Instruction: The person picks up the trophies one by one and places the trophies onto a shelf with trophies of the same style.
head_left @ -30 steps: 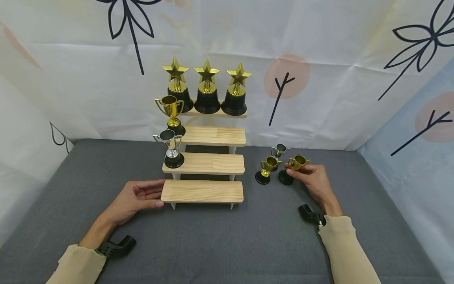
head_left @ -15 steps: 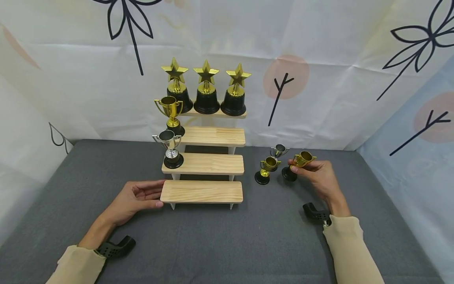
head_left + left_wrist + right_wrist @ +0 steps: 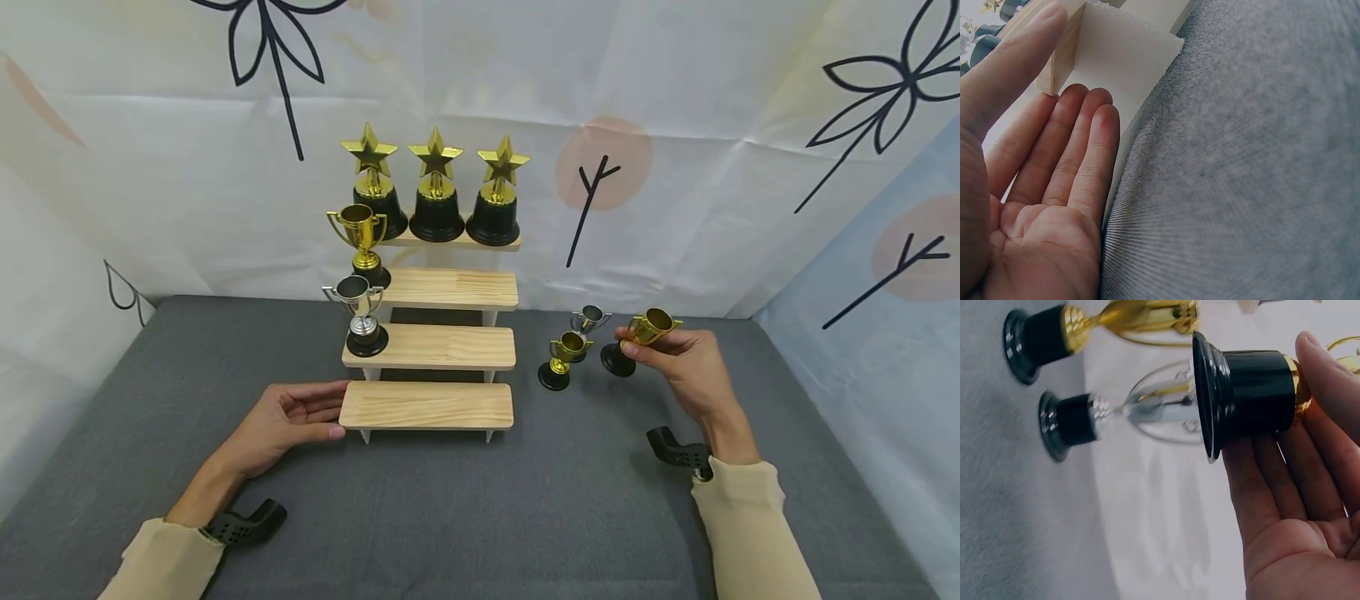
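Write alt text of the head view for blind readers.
A person's right hand holds a gold trophy cup beside a second gold cup and a silver cup on grey cloth. The left hand is at the lowest shelf of a four-tier wooden stand, whose upper tiers bear three star trophies, one gold cup and one silver cup.

Gray fabric tabletop [image 3: 570, 517]. Creased white backdrop [image 3: 712, 250] behind, black outline flower [image 3: 275, 50] upper left, second outline flower [image 3: 910, 79] upper right. Pink disc [image 3: 630, 150] with black twig [image 3: 588, 208]; matching disc [image 3: 911, 246] on pale-blue right side.
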A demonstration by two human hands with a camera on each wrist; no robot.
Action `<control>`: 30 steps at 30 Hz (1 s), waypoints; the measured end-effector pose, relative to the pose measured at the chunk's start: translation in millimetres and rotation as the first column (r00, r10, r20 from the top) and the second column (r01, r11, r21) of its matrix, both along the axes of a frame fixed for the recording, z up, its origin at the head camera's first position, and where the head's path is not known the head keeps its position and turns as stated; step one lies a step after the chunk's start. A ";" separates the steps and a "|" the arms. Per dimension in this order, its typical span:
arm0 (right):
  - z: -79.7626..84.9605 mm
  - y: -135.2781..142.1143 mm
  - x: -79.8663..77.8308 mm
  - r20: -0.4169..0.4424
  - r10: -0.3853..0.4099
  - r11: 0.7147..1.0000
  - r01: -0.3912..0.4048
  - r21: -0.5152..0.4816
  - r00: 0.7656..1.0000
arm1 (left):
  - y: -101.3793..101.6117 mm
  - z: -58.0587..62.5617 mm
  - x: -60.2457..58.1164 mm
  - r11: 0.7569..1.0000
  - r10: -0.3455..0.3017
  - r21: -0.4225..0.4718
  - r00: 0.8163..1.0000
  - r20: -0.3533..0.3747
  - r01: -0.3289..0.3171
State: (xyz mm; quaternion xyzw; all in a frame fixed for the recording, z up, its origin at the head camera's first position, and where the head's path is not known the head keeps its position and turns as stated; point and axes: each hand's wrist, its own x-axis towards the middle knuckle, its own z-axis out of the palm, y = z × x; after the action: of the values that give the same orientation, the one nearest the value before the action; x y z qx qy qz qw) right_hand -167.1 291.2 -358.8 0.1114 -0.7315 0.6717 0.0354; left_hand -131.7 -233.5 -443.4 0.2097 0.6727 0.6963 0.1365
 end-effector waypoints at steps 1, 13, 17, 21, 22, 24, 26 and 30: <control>1.8 -1.0 0.5 -0.001 -0.004 1.000 0.004 0.000 1.000 | 0.1 -0.1 0.0 1.000 0.000 0.000 1.000 0.001 0.000; 20.2 -8.9 8.7 -0.055 0.029 0.999 -0.031 -0.036 0.998 | 0.4 1.7 0.5 1.000 -0.004 0.014 1.000 -0.009 0.004; 22.7 -12.4 10.3 -0.055 0.035 0.999 -0.036 -0.029 0.998 | 0.2 2.6 1.2 1.000 -0.001 0.013 1.000 -0.011 0.001; 24.0 -16.0 11.6 -0.053 0.033 0.999 -0.034 -0.026 0.998 | 0.5 2.1 1.4 1.000 -0.004 0.013 1.000 -0.008 0.004; 24.0 -17.1 11.7 -0.053 0.036 0.999 -0.037 -0.030 0.998 | 0.3 2.1 1.4 1.000 -0.004 0.013 1.000 -0.006 0.004; 24.2 -19.7 12.2 -0.051 0.040 0.998 -0.042 -0.038 0.998 | -0.2 2.0 1.7 1.000 -0.008 0.017 1.000 -0.002 0.008; 24.4 -22.4 12.6 -0.053 0.041 0.998 -0.044 -0.048 0.998 | -0.4 2.2 2.0 1.000 -0.006 0.019 1.000 0.004 0.006; 25.8 -28.2 12.7 -0.053 0.028 0.998 -0.030 -0.049 0.998 | -0.3 2.2 2.1 1.000 -0.006 0.019 1.000 0.000 0.006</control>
State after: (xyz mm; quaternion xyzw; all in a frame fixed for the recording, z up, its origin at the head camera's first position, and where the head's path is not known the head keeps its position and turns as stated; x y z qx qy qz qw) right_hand -154.4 263.0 -333.1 0.1385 -0.7118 0.6870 0.0475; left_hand -129.6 -233.8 -441.2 0.2130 0.6653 0.7023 0.1366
